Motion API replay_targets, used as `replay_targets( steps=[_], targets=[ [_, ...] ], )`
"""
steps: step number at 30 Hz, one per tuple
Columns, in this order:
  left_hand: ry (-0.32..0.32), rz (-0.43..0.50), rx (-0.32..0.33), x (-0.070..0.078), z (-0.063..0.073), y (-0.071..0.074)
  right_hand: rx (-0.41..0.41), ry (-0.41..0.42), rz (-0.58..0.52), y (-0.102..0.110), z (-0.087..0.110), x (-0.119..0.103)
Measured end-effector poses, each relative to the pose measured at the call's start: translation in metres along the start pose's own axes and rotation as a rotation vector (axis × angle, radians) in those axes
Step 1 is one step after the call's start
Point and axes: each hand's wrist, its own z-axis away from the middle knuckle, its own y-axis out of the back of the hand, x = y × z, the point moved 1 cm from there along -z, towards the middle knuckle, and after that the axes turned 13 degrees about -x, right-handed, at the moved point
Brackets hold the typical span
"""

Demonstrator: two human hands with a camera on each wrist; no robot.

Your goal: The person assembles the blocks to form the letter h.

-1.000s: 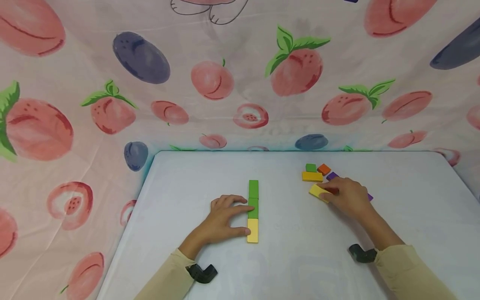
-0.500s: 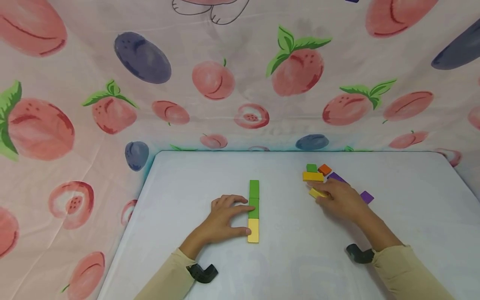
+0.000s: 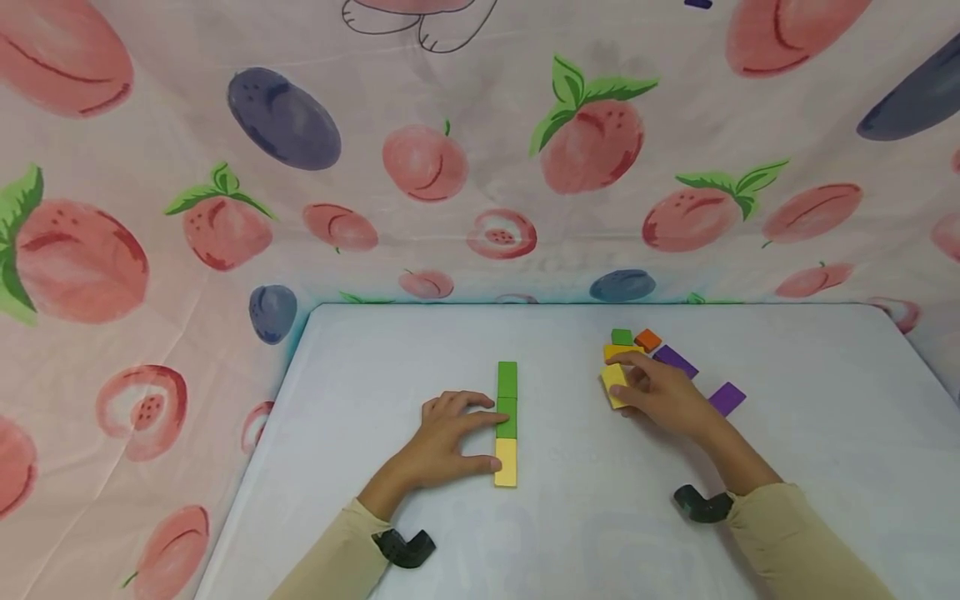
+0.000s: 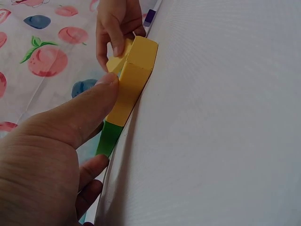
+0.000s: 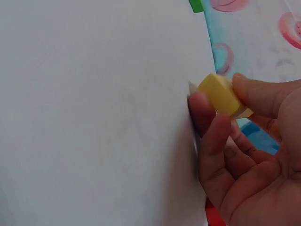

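Two green blocks [image 3: 507, 379] and a yellow block [image 3: 506, 473] lie end to end in a straight row on the white table. My left hand [image 3: 438, 446] rests at the row's left side, thumb against the yellow block and index fingertip on the nearer green one; its fingers are mostly straight. To the right, my right hand [image 3: 671, 398] pinches another yellow block [image 3: 613, 387] between thumb and fingers. This block looks tilted in the right wrist view, and whether it touches the table I cannot tell.
Behind the right hand sit a yellow block [image 3: 617, 351], partly covered by fingers, a small green block [image 3: 622, 337] and an orange block [image 3: 648, 339]. Two purple blocks [image 3: 677, 361] lie beside that hand. A fruit-printed cloth [image 3: 337, 267] rises at the white table's [image 3: 570, 533] back edge.
My right hand has shifted left and turned the yellow block from a slant to nearly upright in the head view, after its fingers regripped it. The left hand stays where it was.
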Motion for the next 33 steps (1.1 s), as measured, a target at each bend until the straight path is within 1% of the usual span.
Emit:
replay_targets(
  steps=[6, 10, 13, 18, 21, 24, 30, 33],
  targets=[
    [-0.005, 0.008, -0.003, 0.0, 0.0, 0.0, 0.013, -0.026, -0.11, -0.006, -0.009, -0.003],
    [-0.001, 0.002, -0.003, -0.001, -0.001, -0.001, 0.003, -0.032, -0.237, -0.011, -0.015, -0.002],
    [-0.003, 0.003, 0.002, -0.002, -0.001, -0.001, -0.006, -0.036, -0.311, -0.014, -0.02, -0.002],
    [-0.002, 0.009, -0.001, -0.002, -0.001, -0.002, -0.016, -0.052, -0.316, -0.014, -0.027, -0.007],
    [0.001, 0.011, -0.003, -0.002, -0.001, -0.002, -0.036, -0.056, -0.327, -0.016, -0.03, -0.01],
    [0.004, 0.007, -0.003, -0.002, -0.001, -0.002, -0.053, -0.075, -0.359, -0.018, -0.035, -0.015],
    [0.003, -0.002, 0.003, -0.002, -0.001, -0.001, -0.032, -0.156, -0.392, -0.024, -0.05, -0.023],
    [0.007, -0.002, 0.004, -0.002, -0.001, -0.001, -0.018, -0.172, -0.429, -0.027, -0.06, -0.026]
  ],
)
